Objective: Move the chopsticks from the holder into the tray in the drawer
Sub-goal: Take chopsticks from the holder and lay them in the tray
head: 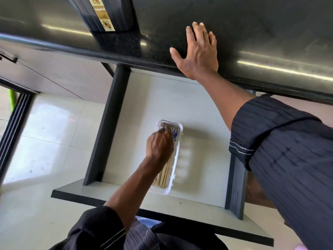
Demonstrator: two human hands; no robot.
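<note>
A white plastic tray (177,156) lies inside the pulled-out drawer (198,105). Several wooden chopsticks (166,172) with blue-patterned tops lie lengthwise in it. My left hand (159,143) reaches down into the tray, fingers closed around the chopsticks' top ends near the far end of the tray. My right hand (198,51) rests flat with spread fingers on the dark countertop (270,33) above the drawer, holding nothing. A black ribbed holder (108,13) with a patterned label stands on the counter at the upper left; its inside is hidden.
The drawer has dark side rails (108,127) and a pale front panel (126,199) close to my body. A pale tiled floor (50,141) lies to the left, beside a dark door frame (14,127). Grey cabinet fronts (59,78) sit left of the drawer.
</note>
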